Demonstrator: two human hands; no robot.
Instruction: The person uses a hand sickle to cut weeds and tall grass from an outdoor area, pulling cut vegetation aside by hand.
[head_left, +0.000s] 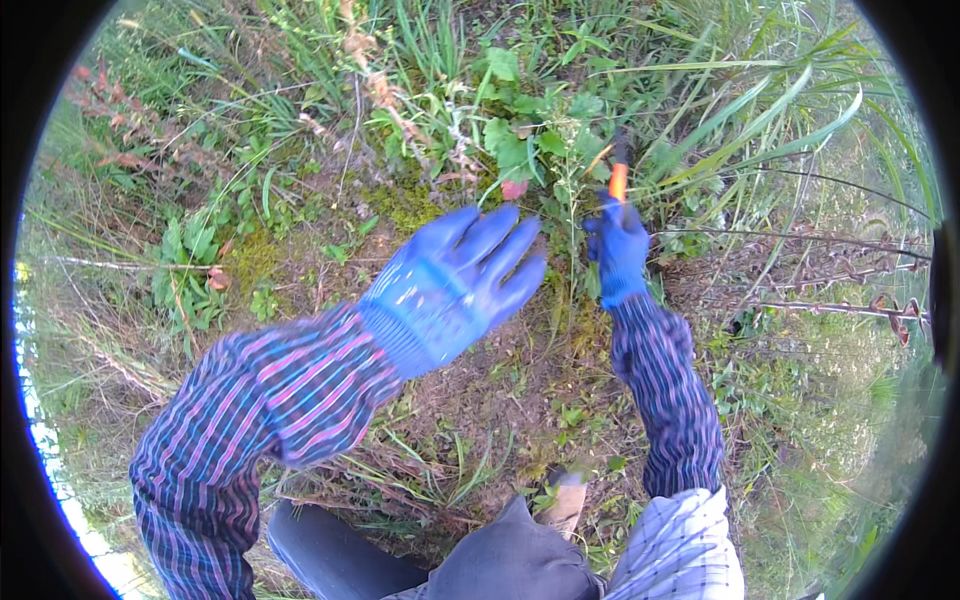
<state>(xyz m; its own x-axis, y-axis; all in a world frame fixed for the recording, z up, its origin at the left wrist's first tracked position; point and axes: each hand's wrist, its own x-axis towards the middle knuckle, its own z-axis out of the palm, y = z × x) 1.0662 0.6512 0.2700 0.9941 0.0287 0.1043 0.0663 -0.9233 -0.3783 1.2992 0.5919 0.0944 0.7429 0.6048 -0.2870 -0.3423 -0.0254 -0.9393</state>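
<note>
My left hand, in a blue coated work glove with a knit cuff, is held over the ground with its back up. Its fingers are extended and slightly apart, and nothing shows in them; the palm is hidden. To the right, my right hand, in a matching glove, is closed around a hand tool with an orange and black handle. The tool's far end is lost among leaves and blur, so its kind is unclear. A thin-stemmed weed stands just left of the right hand. Broad lobed leaves grow beyond both hands.
Long grass blades arch in from the upper right. Dry stalks reach in at the right, and a withered brown stem leans at the top. Bare soil with moss lies before my bent knees.
</note>
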